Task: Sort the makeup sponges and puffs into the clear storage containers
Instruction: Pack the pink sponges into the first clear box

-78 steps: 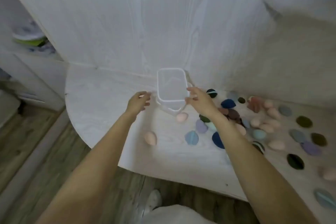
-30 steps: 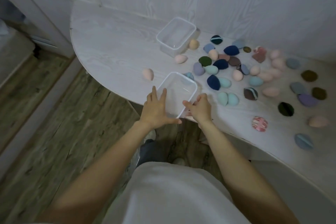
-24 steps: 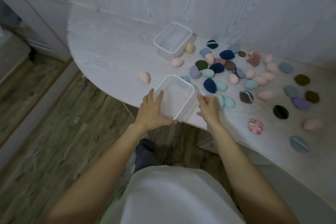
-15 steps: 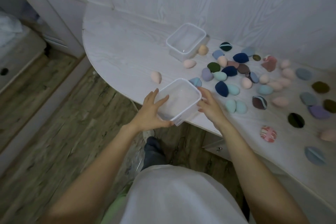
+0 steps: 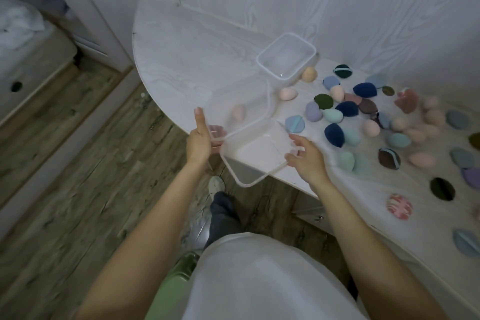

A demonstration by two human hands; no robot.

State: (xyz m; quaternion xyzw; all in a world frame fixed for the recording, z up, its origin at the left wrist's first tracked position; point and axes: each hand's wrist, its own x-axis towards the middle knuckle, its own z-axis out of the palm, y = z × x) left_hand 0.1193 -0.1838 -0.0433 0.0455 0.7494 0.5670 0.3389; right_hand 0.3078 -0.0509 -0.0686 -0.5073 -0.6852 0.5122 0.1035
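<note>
A clear container [image 5: 255, 157] sits at the white table's front edge, partly overhanging it. My right hand [image 5: 306, 158] grips its right rim. My left hand [image 5: 201, 138] holds a second clear piece [image 5: 239, 106] tilted up above the container's left side; whether it is a lid or a nested tub I cannot tell. Another empty clear container [image 5: 262, 65] stands by the back wall. Several egg-shaped sponges, such as a pink one [image 5: 287, 93] and a navy one [image 5: 334, 135], lie to the right among flat round puffs [image 5: 442, 189].
The curved white table [image 5: 181, 41] meets a wood-grain wall behind. Below its edge are the plank floor [image 5: 78, 163] and my feet. White cabinets [image 5: 98, 13] and a bed stand at the left. A pink sponge shows blurred through the raised clear piece.
The near container came from the back stack to the front edge. Since half a second ago my left hand has lifted a clear piece off it, up and to the left.
</note>
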